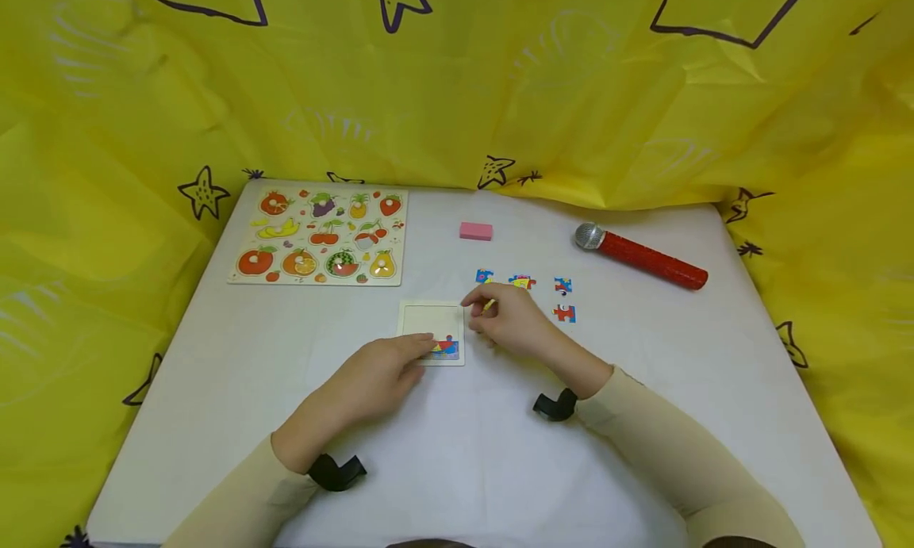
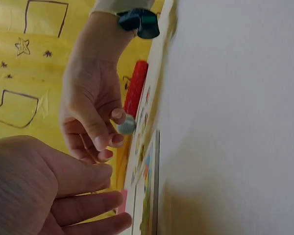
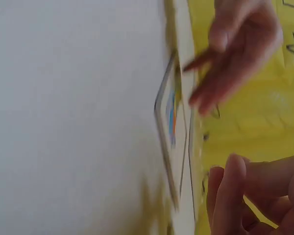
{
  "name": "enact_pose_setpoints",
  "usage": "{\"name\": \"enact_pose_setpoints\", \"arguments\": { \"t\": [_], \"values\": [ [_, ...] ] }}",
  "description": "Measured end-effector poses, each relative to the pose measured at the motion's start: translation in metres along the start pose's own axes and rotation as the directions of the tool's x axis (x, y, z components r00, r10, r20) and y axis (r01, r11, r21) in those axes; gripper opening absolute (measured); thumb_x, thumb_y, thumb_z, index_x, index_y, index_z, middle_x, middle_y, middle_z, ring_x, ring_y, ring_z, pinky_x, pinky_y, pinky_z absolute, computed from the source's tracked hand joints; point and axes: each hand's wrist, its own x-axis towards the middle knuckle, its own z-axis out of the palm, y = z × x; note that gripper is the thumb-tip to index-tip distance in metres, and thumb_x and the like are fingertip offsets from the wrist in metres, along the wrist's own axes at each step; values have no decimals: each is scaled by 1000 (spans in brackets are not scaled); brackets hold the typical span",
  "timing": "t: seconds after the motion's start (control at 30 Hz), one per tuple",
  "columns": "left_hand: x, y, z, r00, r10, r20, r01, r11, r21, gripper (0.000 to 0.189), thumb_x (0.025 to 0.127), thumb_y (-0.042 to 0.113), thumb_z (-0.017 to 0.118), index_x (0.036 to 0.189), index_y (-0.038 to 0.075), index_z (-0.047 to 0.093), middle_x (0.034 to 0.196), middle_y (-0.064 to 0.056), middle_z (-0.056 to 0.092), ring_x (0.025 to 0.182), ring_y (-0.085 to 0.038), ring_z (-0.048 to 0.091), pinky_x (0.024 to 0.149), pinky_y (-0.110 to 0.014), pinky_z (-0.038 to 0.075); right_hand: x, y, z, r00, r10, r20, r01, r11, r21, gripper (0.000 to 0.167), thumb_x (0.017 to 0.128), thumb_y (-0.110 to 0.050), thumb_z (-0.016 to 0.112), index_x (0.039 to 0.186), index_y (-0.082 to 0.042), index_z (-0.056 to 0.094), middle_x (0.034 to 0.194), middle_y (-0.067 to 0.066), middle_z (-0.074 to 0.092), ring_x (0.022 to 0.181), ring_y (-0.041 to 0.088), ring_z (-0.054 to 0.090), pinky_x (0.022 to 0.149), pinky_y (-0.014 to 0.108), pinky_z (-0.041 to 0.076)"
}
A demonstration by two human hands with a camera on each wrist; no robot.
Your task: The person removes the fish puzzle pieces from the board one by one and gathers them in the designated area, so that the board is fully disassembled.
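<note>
A small square puzzle tray [image 1: 430, 313] lies on the table, with joined coloured puzzle pieces [image 1: 449, 348] along its lower edge. My left hand [image 1: 382, 371] reaches over the tray's lower left, fingers extended, fingertips right at the pieces and covering some of them. In the left wrist view its fingers look straight and relaxed. Just right of the tray, my right hand [image 1: 512, 316] pinches a small yellow puzzle piece [image 1: 489, 304], mostly hidden by the curled fingers. Loose puzzle pieces lie beyond that hand, among them a red and blue one [image 1: 564, 314] and another [image 1: 562, 285].
A fruit puzzle board [image 1: 321, 281] lies at the back left. Behind the tray sits a pink block [image 1: 475, 231]. A red microphone [image 1: 653, 264] with a silver head rests at the back right. Yellow patterned cloth [image 1: 443, 112] hangs around the white table [image 1: 457, 469].
</note>
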Motion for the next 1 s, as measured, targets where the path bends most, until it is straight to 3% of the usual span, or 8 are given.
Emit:
{"name": "enact_pose_setpoints", "arguments": {
  "t": [0.1, 0.2, 0.3, 0.4, 0.57, 1.0],
  "values": [
    [0, -12, -6, 998, -24, -58, 29, 996, 80, 46, 104, 19, 71, 147, 5, 66, 155, -13, 64, 147, -34, 59, 120, -53, 49, 10, -11, 23, 997, -31, 68, 25, 996, 83, 28, 97, -2, 76, 125, -4, 74, 103, 9, 67, 68, 20, 69, 59, 32, 63],
    [-1, -24, -9, 992, -108, -63, 118, 976, 185, 56, 104, 29, 72, 154, 8, 60, 165, -17, 52, 157, -43, 44, 124, -65, 40, 20, -19, 41, 992, -44, 116, 32, 994, 103, 30, 98, -3, 75, 128, -4, 74, 105, 9, 67, 68, 18, 68, 60, 33, 64],
    [-1, -32, -9, 980, -198, -16, 197, 952, 233, 64, 104, 41, 70, 161, 16, 53, 174, -18, 37, 163, -50, 26, 124, -78, 28, 26, -21, 51, 988, -38, 152, 27, 997, 71, 30, 98, -2, 75, 128, -4, 75, 103, 8, 66, 65, 15, 66, 59, 31, 63],
    [-1, -36, -8, 969, -246, 24, 235, 947, 218, 65, 104, 44, 69, 163, 23, 50, 176, -18, 30, 164, -53, 19, 122, -84, 21, 29, -20, 58, 983, -65, 174, 75, 996, -54, 30, 97, -5, 78, 126, -6, 78, 100, 5, 67, 71, 11, 63, 65, 24, 59],
    [-1, -36, -6, 963, -268, 29, 257, 945, 203, 65, 103, 44, 70, 163, 24, 50, 176, -19, 31, 163, -55, 22, 121, -85, 22, 26, -19, 62, 975, -122, 184, 159, 966, -203, 31, 95, -9, 81, 126, -11, 81, 106, 2, 71, 89, 11, 60, 78, 24, 48],
    [-1, -36, -5, 959, -282, 23, 270, 936, 227, 65, 102, 43, 72, 161, 23, 53, 174, -20, 35, 161, -55, 26, 120, -85, 25, 25, -21, 72, 973, -124, 193, 169, 956, -239, 21, 95, -17, 82, 116, -21, 86, 105, -2, 67, 90, 10, 59, 78, 28, 48]
  ]
}}
